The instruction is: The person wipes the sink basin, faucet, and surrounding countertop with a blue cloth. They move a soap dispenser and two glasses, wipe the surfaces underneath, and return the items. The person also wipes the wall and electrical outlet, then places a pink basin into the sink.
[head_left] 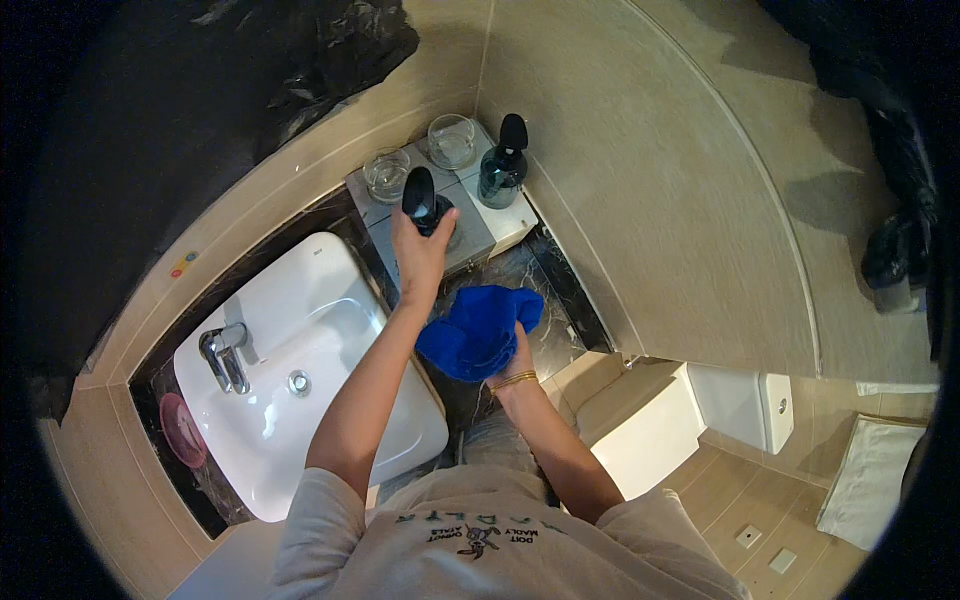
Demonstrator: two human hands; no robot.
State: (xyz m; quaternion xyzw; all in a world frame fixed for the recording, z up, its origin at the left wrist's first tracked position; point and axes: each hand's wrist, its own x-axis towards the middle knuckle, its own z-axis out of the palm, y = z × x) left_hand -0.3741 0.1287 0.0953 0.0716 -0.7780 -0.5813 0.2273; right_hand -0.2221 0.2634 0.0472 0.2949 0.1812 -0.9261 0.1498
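My left hand [422, 259] grips a dark bottle with a black top [421, 201] above a grey box-like stand [469, 232]; whether the bottle touches the stand is unclear. A bunched blue cloth [480, 330] lies in my right hand [519, 358], over the dark marble counter. Two clear glasses, one at the left [387, 177] and one farther back [451, 144], stand on the stand. Beside them, on its pale section [504, 223], is a second dark glass bottle with a black top [502, 176].
A white washbasin [315, 420] with a chrome faucet [225, 357] is on the left, and a pink dish [182, 430] lies past its far side. Tiled walls meet behind the stand. A white toilet [739, 405] is at the right, with white cloth [866, 480] beyond.
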